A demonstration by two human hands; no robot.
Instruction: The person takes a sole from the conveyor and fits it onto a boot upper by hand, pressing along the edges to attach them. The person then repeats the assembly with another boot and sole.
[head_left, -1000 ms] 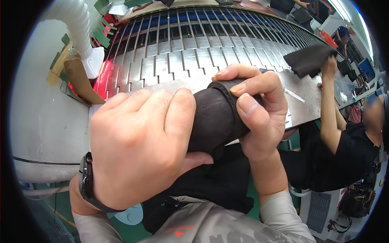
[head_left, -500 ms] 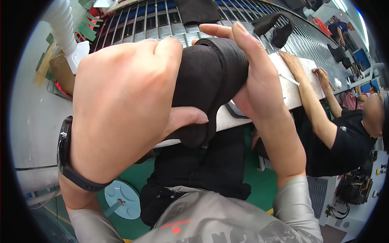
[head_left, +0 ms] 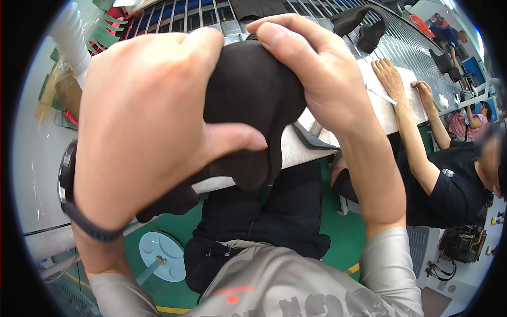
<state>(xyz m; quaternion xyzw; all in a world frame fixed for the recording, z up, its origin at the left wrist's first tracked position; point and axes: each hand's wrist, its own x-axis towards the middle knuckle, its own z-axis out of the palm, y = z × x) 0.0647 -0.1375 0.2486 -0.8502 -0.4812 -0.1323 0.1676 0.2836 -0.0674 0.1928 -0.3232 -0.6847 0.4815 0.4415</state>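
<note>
A soft black boot (head_left: 248,95) is held up between my two hands, close to me above the table edge. My left hand (head_left: 142,105) wraps its left side, with the thumb (head_left: 237,138) lying across the front. My right hand (head_left: 330,74) grips its upper right end, fingers bent over the top and thumb pressing on the black surface. The palms hide much of the boot. Below my left wrist hangs a dark soft part (head_left: 171,203); I cannot tell whether it belongs to the boot.
Beyond the pale tabletop (head_left: 296,156) runs a metal roller conveyor (head_left: 193,13) with another black boot (head_left: 367,29). A curved black piece (head_left: 311,138) lies beside my right wrist. To the right sits a co-worker (head_left: 449,169), hands on the table. A white hose (head_left: 68,39) hangs at left.
The boot has turned in my hands, and the band seen around its top is now hidden. My right fingers have curled farther over it. My left hand has shifted slightly left.
</note>
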